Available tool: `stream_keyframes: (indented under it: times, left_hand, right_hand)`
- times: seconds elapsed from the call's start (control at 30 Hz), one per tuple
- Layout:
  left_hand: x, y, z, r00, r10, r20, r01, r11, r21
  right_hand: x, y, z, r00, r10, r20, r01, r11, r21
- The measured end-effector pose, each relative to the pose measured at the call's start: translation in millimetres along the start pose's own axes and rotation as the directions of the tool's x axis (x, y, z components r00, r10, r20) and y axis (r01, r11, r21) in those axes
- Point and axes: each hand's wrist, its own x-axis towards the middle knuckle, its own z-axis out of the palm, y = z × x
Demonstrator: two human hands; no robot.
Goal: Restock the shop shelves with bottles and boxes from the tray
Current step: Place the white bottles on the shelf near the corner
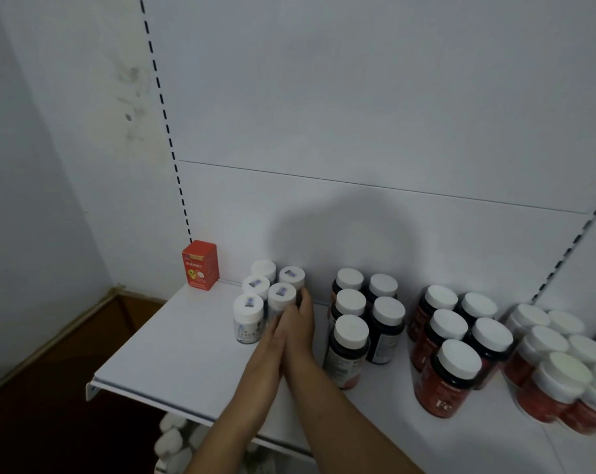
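White plastic bottles with white caps (248,318), five in a tight cluster, stand in the head view at the back left of the white metal shelf (153,357). They are near a red cardboard box (200,265) set in the rear left corner against the white back panel (323,114).

Bare shelf runs from the cluster to the left end and forward to the lipped front edge. On the right, a narrow lane parts the cluster from dark bottles with white caps (351,350). Beyond these stand red bottles marked Fe (450,381), then red jars (546,384).

Your hands fill that lane, pressed side by side, with both forearms crossing the front edge. Your left hand (272,340) lies with fingers straight, touching the cluster's front right bottle. Your right hand (300,319) reaches further back, fingers straight and together, tips beside the rear right bottle. Neither hand grips anything.
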Motion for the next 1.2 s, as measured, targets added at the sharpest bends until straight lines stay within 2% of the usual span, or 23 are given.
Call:
stream_keyframes:
  times: [0.17,0.3,0.5,0.67,0.8,1.0,1.2]
  left_hand:
    - [0.0,-1.7,0.5,1.0,0.008,-0.008,-0.008,0.997,-0.079]
    - [1.5,-3.1,-0.3,1.0,-0.011,-0.016,0.01,0.997,-0.078]
    - [5.1,-3.3,-0.1,0.995,-0.085,-0.044,0.076,0.983,-0.169]
    - [3.5,1.4,6.5,0.99,-0.109,-0.089,0.085,0.969,-0.232]
    - [4.0,-1.2,9.8,0.987,-0.097,-0.127,0.072,0.98,-0.187]
    - [5.3,-8.8,4.8,0.975,-0.076,-0.208,0.065,0.996,-0.062]
    - [2.9,1.0,6.4,0.986,-0.094,-0.141,0.091,0.995,-0.026]
  right_hand:
    - [-0.8,-8.2,-0.5,0.999,0.032,0.01,-0.032,0.999,0.012]
    - [-5.1,-10.0,-1.4,0.998,0.057,-0.001,-0.057,0.998,0.024]
    - [-17.3,-9.7,-8.8,1.0,-0.026,0.004,0.026,0.99,-0.137]
    - [-28.5,-11.5,-21.3,0.996,-0.059,0.065,0.072,0.973,-0.219]
    - [-33.4,-5.4,-23.7,0.993,-0.066,0.1,0.09,0.959,-0.268]
    - [-29.4,1.3,-24.9,0.987,-0.069,0.144,0.104,0.962,-0.252]
    - [-29.4,5.0,-28.1,0.982,-0.091,0.164,0.135,0.95,-0.283]
